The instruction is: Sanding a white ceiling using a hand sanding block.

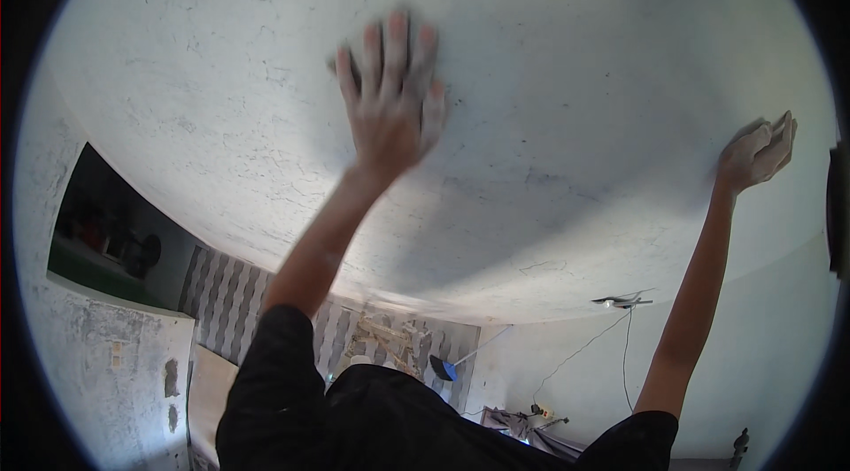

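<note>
Flat against a pale, scuffed surface overhead (531, 108) lies my left hand (388, 99), its back toward me and its fingers spread and slightly blurred. A dark edge shows past the little finger and fingertips; whether it is shadow or a thin sheet under the hand, I cannot make out. Whitish dust coats the fingers. Far to the right, my right hand (760, 154) rests by its edge on the same pale surface, fingers stretched out close together and a little curved. It is dusty too, and nothing shows in it. Fine cracks and dark specks mark the surface.
A dark opening (115, 236) sits at the left above a patchy wall (106, 365). Grey wavy-patterned panels (235, 294) stand behind me. A blue broom head (443, 369) shows on a pole. Right of it, a light fixture (622, 301) trails wires down to a socket (540, 410).
</note>
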### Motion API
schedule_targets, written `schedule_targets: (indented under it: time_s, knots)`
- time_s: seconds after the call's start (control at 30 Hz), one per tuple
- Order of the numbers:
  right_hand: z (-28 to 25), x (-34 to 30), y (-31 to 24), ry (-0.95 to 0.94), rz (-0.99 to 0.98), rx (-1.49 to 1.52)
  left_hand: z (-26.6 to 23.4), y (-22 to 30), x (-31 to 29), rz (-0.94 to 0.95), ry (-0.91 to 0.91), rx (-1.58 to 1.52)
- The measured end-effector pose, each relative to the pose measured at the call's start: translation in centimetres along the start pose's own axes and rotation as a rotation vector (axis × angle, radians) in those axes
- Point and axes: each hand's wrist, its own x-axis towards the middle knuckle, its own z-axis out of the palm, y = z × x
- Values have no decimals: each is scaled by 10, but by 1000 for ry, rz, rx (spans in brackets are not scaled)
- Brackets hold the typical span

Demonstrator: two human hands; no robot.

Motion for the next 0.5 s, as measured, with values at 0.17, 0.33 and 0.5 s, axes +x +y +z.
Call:
schedule_targets:
  time_s: [0.17, 0.33, 0.5]
  knots:
    - [0, 5, -6, 34, -5, 57, -15, -7, 78, 59, 143, -66]
    - [-1, 1, -12, 19, 41, 35, 3, 20, -37, -23, -22, 19]
    - [7, -2, 0, 20, 67, 52, -10, 10, 74, 112, -1, 63]
